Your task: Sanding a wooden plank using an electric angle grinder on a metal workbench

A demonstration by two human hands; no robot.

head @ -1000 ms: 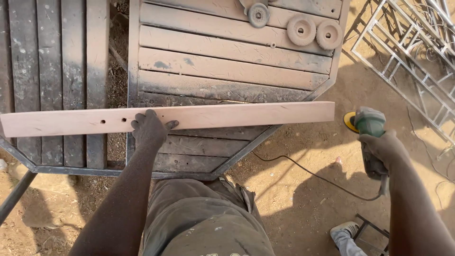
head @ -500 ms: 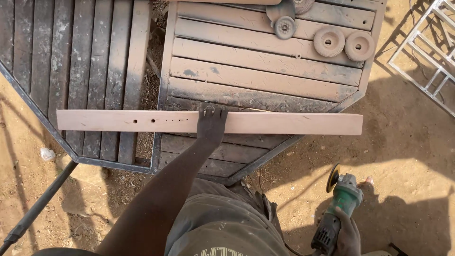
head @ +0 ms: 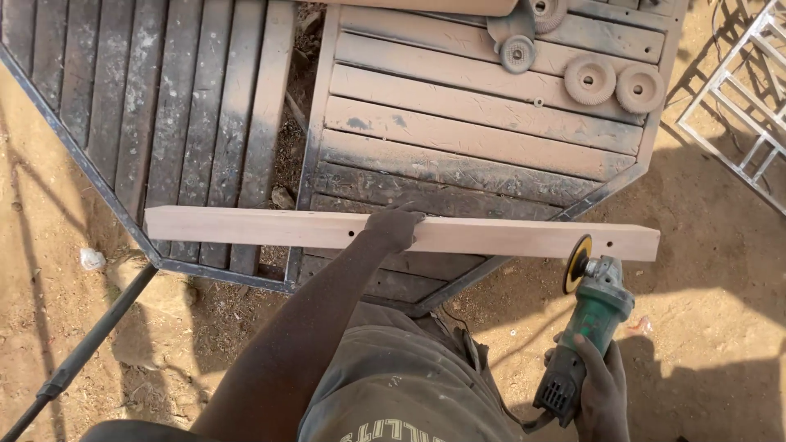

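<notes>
Left hand (head: 395, 227) presses flat, fingers apart, on a wooden plank (head: 246, 227) overhanging slatted tabletops (head: 475, 131); right hand (head: 598, 391) clamps a green angle grinder (head: 591, 315), disc seemingly touching the plank's near edge

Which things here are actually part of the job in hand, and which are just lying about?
In hand:
left hand pressing down the long wooden plank
right hand holding the green angle grinder, disc beside the plank's edge

Lying about:
round discs on the slatted table
metal frame
black pole

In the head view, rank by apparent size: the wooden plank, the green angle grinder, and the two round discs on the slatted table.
1. wooden plank
2. green angle grinder
3. two round discs, alike in size, unranked
</notes>
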